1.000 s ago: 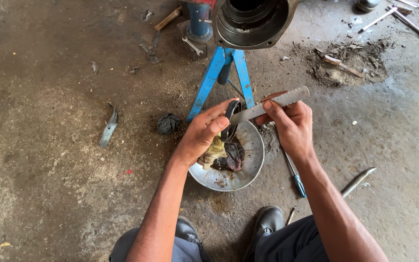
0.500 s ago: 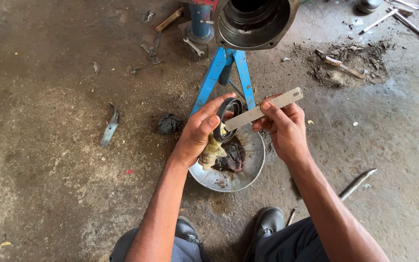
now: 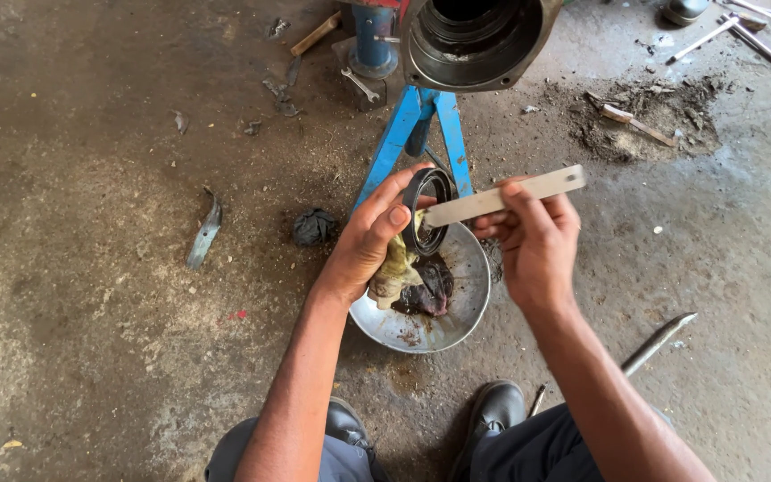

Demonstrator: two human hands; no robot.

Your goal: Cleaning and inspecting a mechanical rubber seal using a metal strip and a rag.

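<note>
Overhead, at the top centre of the frame, a large round metal housing [image 3: 479, 40] rests on a blue stand [image 3: 417, 134]. Below it, mid-frame, a shallow metal bowl [image 3: 466, 308] sits under the hands, probably to catch grime. The left hand [image 3: 368, 241] pinches a black ring seal [image 3: 427, 210] and a dirty rag [image 3: 394, 272] above the bowl. The right hand [image 3: 533, 236] closes its fingers around a flat metal strip [image 3: 501, 198], its tip touching the ring's inside.

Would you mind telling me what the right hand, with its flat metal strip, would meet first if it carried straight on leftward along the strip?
Most likely the dark ring that the left hand holds up: the flat metal strip in the right hand already has its tip at the ring's rim. Depth is unclear, so contact cannot be confirmed.
</note>
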